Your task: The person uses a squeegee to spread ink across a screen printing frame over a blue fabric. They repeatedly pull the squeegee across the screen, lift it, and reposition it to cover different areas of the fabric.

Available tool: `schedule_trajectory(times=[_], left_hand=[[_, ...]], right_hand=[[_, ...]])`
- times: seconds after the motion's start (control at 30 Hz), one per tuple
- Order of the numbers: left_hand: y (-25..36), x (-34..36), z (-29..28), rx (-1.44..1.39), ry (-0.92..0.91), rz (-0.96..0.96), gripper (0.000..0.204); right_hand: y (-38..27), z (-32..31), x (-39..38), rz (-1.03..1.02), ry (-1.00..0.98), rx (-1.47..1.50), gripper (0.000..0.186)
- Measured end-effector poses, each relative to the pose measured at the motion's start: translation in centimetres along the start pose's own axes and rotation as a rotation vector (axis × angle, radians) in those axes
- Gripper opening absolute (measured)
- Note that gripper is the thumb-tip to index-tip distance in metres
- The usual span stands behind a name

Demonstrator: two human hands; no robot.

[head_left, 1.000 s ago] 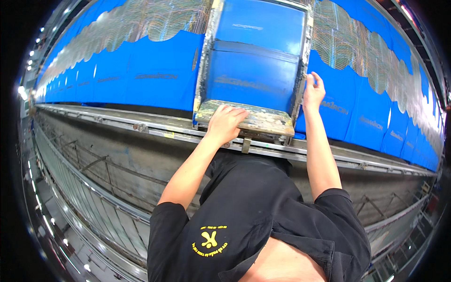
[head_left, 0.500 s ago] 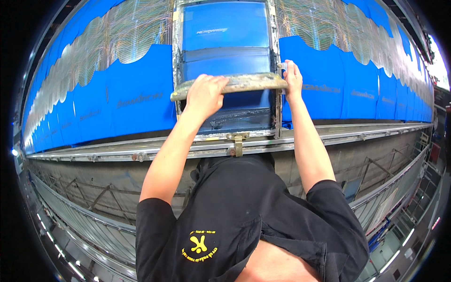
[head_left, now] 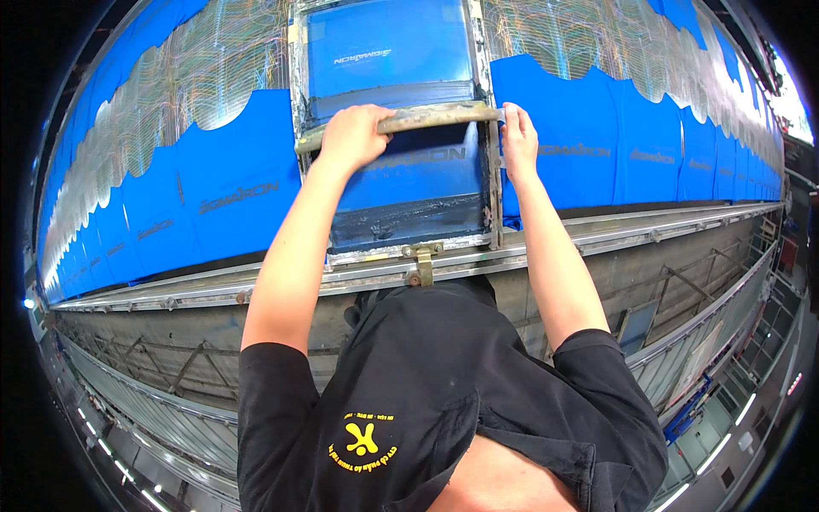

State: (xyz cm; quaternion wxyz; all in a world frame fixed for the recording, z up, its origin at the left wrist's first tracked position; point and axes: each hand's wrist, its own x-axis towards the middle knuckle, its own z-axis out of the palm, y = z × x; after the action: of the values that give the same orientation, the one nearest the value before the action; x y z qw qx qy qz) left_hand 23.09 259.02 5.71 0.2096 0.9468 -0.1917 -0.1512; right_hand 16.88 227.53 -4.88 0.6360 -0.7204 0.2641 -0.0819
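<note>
A screen-printing frame point(head_left: 489, 183) lies over blue fabric, its mesh blue with dark ink smears near the close end. Across it stands a worn squeegee point(head_left: 439, 115) with a long pale bar. My left hand point(head_left: 351, 136) is closed over the left part of the squeegee's bar. At the frame's right side, by the bar's right end, my right hand point(head_left: 519, 143) is closed with bent fingers on a small grey tab on the frame's edge. Dark ink point(head_left: 401, 220) streaks the mesh below the bar.
Blue fabric pieces point(head_left: 230, 188) with dark prints line the long table on both sides. Beyond them lies a shiny, patterned surface point(head_left: 243, 64). A metal rail point(head_left: 580, 243) runs along the near edge, where a brass-coloured bracket point(head_left: 424, 264) meets the frame. Metal racks stand behind me.
The squeegee and my left hand have moved away from me along the frame. My right hand stays at the frame's right side. The view has shifted slightly.
</note>
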Motion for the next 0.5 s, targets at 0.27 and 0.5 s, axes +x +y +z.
schedule_trajectory(times=[0.27,0.5], left_hand=[[0.0,-6.5,5.8,0.090,0.369,0.206,0.054],[4.9,-19.1,11.6,0.100,0.287,0.159,0.065]], right_hand=[[-1.0,0.4,-0.3,0.012,-0.011,-0.044,0.047],[0.2,0.5,0.8,-0.052,-0.001,-0.055,0.056]])
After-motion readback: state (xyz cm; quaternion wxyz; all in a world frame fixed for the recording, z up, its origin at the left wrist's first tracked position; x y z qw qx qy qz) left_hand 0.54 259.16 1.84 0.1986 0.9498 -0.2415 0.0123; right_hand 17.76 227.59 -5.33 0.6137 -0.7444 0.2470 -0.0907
